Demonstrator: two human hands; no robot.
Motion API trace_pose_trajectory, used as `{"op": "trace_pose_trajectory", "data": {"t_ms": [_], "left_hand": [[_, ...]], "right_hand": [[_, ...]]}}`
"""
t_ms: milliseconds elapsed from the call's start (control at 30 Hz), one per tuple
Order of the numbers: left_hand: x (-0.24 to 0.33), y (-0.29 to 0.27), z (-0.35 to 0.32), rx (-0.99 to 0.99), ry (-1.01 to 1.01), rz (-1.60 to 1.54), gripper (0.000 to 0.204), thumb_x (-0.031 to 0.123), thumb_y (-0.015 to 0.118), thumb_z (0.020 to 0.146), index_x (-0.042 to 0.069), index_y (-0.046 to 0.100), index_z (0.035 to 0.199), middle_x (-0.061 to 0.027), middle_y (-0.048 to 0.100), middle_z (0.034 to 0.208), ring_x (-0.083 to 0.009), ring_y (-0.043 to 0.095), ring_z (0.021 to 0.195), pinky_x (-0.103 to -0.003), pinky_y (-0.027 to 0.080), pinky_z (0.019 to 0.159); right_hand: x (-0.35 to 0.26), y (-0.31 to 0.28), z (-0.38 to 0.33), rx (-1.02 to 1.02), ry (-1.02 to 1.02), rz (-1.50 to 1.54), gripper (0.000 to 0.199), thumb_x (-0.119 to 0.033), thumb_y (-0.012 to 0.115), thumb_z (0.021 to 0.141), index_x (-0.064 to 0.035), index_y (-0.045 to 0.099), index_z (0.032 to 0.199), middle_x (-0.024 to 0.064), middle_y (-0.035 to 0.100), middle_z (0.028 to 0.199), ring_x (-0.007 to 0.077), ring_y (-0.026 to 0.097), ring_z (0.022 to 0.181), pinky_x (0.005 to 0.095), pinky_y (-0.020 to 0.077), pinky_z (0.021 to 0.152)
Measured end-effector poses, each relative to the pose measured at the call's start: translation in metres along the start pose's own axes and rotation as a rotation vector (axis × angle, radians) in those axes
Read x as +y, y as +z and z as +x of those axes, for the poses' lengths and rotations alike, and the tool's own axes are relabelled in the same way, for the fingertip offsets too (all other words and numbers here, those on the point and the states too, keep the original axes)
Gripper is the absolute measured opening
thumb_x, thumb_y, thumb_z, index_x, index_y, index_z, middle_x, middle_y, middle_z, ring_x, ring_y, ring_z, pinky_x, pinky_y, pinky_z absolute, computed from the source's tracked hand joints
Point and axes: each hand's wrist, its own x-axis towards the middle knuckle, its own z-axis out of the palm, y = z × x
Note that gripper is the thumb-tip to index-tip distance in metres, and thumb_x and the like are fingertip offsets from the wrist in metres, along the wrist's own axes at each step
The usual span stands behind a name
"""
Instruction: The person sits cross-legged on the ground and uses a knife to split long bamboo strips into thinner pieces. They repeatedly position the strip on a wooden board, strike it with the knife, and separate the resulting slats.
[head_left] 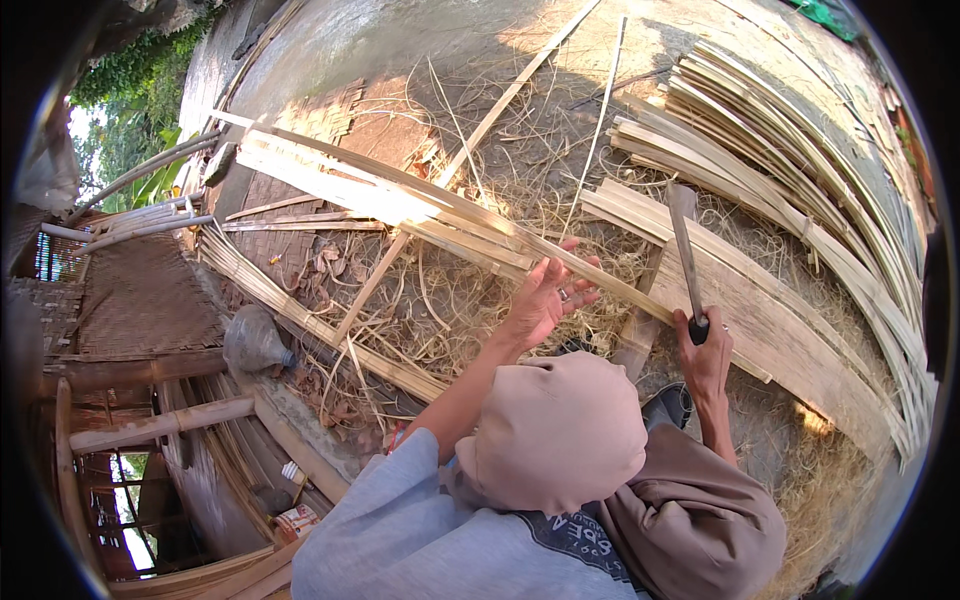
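Observation:
A long bamboo strip point(480, 215) crosses from the upper left toward my right hand. My left hand point(548, 300), palm turned up, has its fingers curled about this strip, with a ring on one finger. My right hand point(707, 350) grips the black handle of a long-bladed knife point(685, 250), whose blade points away from me. The strip's near end lies close beside the knife handle; whether my right fingers also touch it I cannot tell. More pale strips point(340, 185) lie under and beyond the strip, bright in the sunlight.
A wide wooden board point(760, 310) slants at the right. Behind it lie large stacks of bamboo strips point(760, 150). Curly shavings point(630, 250) litter the ground. A clear plastic jug point(255, 340) lies at left near a bamboo frame point(160, 425). Beige cloth point(555, 430) covers the lower middle.

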Motion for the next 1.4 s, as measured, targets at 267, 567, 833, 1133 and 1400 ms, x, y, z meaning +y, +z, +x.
{"op": "trace_pose_trajectory", "data": {"t_ms": [267, 567, 833, 1133, 1400], "left_hand": [[-0.021, -0.065, 0.0, 0.543, -0.1, 0.451, 0.036, 0.037, 0.061, 0.107, 0.002, 0.066, 0.112, -0.0097, 0.07, 0.092, -0.0185, 0.071, 0.079, -0.03, 0.06, 0.07], [-0.059, -0.067, -0.019, 0.727, 0.231, 0.476, 0.037, 0.034, 0.06, 0.108, 0.001, 0.065, 0.091, -0.0044, 0.062, 0.066, -0.0102, 0.057, 0.054, -0.024, 0.047, 0.051], [-0.055, -0.045, -0.044, 0.217, -0.258, 0.394, 0.036, 0.03, 0.064, 0.106, -0.002, 0.064, 0.123, -0.0155, 0.073, 0.107, -0.0172, 0.072, 0.086, -0.029, 0.061, 0.073], [-0.03, -0.032, -0.023, 0.323, -0.029, 0.091, 0.035, 0.034, 0.056, 0.109, 0.002, 0.062, 0.122, -0.0147, 0.069, 0.121, -0.0263, 0.071, 0.107, -0.044, 0.063, 0.092], [0.078, -0.186, 0.001, 0.831, 0.041, 0.223, 0.025, 0.034, 0.059, 0.108, 0.013, 0.063, 0.119, -0.0046, 0.07, 0.113, -0.0222, 0.065, 0.095, -0.041, 0.057, 0.085]], "right_hand": [[-0.033, 0.028, 0.002, -0.325, 0.141, 0.094, 0.051, -0.046, 0.075, 0.094, 0.0016, 0.063, 0.105, 0.0192, 0.069, 0.075, 0.0346, 0.067, 0.068, 0.0441, 0.0507, 0.066], [-0.032, 0.031, 0.004, -0.365, 0.178, 0.181, 0.053, -0.046, 0.076, 0.093, 0.0047, 0.066, 0.105, 0.0152, 0.065, 0.071, 0.0223, 0.061, 0.064, 0.0388, 0.0499, 0.064], [-0.029, 0.041, 0.011, -0.36, 0.2, 0.322, 0.045, -0.041, 0.075, 0.095, 0.0024, 0.066, 0.1, 0.0089, 0.063, 0.068, 0.0147, 0.059, 0.063, 0.0315, 0.0474, 0.061], [-0.037, 0.043, 0.005, -0.229, 0.09, 0.376, 0.043, -0.043, 0.073, 0.098, -0.0009, 0.067, 0.1, 0.0059, 0.065, 0.072, 0.011, 0.053, 0.065, 0.0293, 0.0455, 0.063], [-0.018, 0.016, -0.01, -0.158, 0.118, 0.662, 0.032, -0.029, 0.063, 0.107, 0.003, 0.06, 0.106, 0.0145, 0.076, 0.091, 0.0153, 0.068, 0.078, 0.0311, 0.0545, 0.078]]}}
